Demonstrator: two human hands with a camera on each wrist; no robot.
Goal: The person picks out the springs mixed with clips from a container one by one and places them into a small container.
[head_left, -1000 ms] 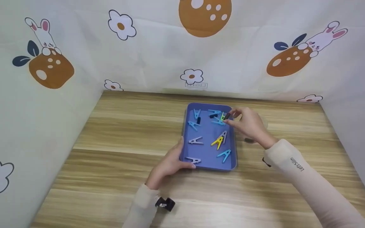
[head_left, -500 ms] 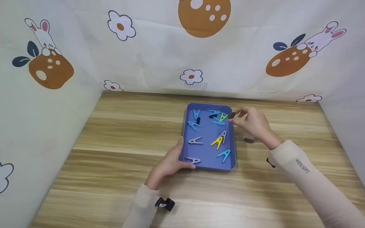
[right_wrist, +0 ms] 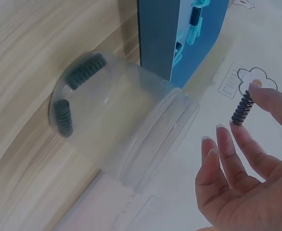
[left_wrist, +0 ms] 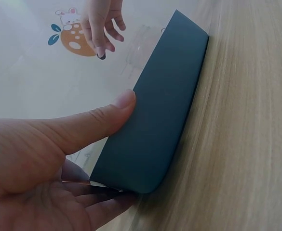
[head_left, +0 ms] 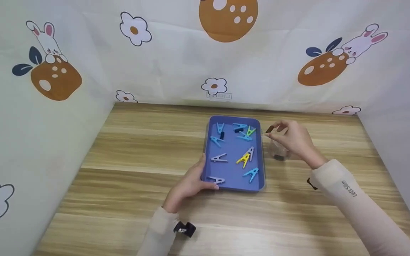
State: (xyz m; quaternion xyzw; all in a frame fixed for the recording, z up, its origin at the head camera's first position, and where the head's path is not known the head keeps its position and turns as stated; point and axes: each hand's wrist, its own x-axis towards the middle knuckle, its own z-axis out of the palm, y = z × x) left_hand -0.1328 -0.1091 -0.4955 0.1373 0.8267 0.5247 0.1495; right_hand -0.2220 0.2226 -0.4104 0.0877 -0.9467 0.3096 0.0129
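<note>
Spring, head view: pinched between thumb and finger of the right hand, the spring (head_left: 269,129) has been carried from over the far right part of the tray (head_left: 233,177) to just outside its rim, near the jar (head_left: 276,147); the lift out is judged complete, the transfer under way.
Right hand, head view: the right hand (head_left: 295,138) is held raised beside the tray.
Left hand, head view: the tray's near left corner is gripped by the left hand (head_left: 190,181), kept in place throughout.
Clips, head view: the clips (head_left: 219,158) are left lying, with two other springs (head_left: 222,136) among them.
Tray corner, left wrist view: the corner is held between thumb and fingers; the spring is seen far off as a dark tip only.
Jar mouth, right wrist view: the spring is held off the mouth, not inside; whether it is directly above cannot be told. Two springs are already contained.
</note>
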